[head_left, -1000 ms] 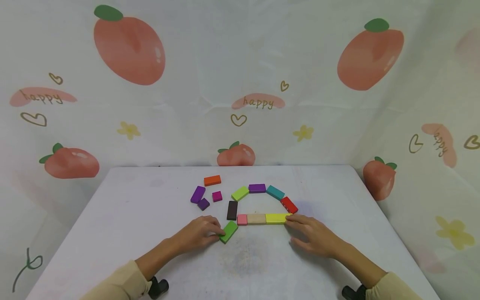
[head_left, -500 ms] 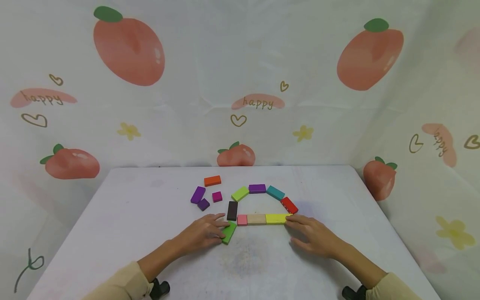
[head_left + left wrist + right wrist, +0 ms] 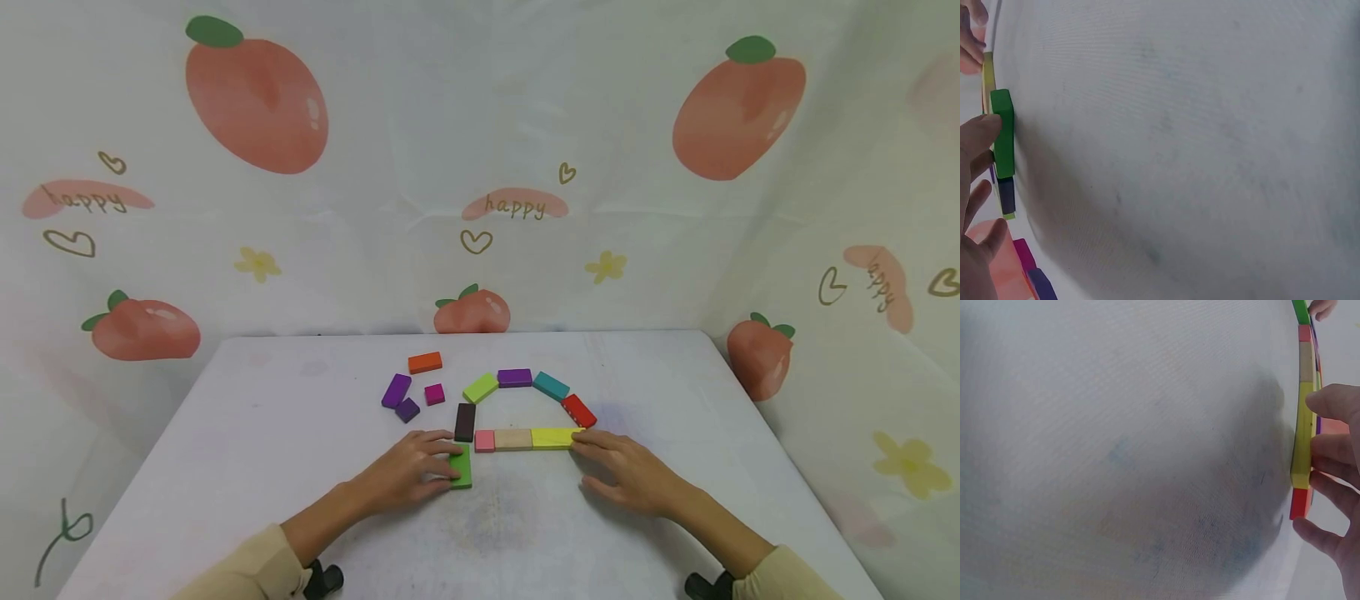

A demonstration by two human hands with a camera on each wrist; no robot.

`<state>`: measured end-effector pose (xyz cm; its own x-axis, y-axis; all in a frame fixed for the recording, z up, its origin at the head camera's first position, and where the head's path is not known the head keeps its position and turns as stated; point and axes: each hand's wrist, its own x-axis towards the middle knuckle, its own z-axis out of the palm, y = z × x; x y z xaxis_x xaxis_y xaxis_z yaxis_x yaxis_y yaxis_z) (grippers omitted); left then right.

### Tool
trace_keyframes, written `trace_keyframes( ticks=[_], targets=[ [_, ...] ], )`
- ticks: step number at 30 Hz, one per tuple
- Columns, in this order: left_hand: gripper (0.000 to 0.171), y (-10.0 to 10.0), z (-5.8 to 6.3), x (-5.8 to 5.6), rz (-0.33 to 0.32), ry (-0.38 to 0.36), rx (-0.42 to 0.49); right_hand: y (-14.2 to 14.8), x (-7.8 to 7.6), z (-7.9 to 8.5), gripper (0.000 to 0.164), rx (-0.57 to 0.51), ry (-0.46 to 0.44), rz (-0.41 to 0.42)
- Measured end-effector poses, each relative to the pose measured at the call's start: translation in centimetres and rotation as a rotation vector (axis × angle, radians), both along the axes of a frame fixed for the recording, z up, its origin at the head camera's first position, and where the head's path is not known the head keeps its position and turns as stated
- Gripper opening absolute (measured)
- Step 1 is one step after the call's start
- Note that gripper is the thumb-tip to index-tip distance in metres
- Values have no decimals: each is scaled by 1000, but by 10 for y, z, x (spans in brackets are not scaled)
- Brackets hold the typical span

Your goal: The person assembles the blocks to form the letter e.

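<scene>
My left hand [image 3: 405, 471] rests its fairly straight fingers on the left side of a green block [image 3: 464, 467], and its thumb touches the block in the left wrist view. This green block lies lengthwise just in front of a black block [image 3: 465, 422]. With extended fingers, my right hand [image 3: 633, 468] touches the right end of a long yellow block [image 3: 552, 438]. The yellow block lies in a straight row with a beige block [image 3: 513, 439] and a small pink block [image 3: 484, 441]. Behind the right fingertips sits a red block [image 3: 579, 410].
An arc runs through a lime block [image 3: 481, 388], a purple block [image 3: 514, 378] and a teal block [image 3: 551, 386]. Loose at the back left are an orange block [image 3: 424, 362], a magenta cube [image 3: 434, 394], a violet block [image 3: 396, 390] and a dark purple cube [image 3: 407, 410]. The white table [image 3: 300, 400] meets a fruit-print cloth.
The left hand has turned the green block from a slant to nearly straight, in line with the black block. Its fingers have spread and shifted right. The right hand has stayed put.
</scene>
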<state>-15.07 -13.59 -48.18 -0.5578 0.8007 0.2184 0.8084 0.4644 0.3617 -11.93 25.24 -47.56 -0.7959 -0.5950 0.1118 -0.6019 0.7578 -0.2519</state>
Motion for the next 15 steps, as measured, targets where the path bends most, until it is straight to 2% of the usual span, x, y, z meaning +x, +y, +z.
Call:
trace_keyframes(
  ticks=[10, 15],
  targets=[
    [23, 6, -6, 0, -4, 98, -7, 0, 0, 1, 51, -1, 7, 5],
    [21, 9, -9, 0, 16, 99, 16, 0, 0, 1, 51, 1, 3, 4]
  ],
)
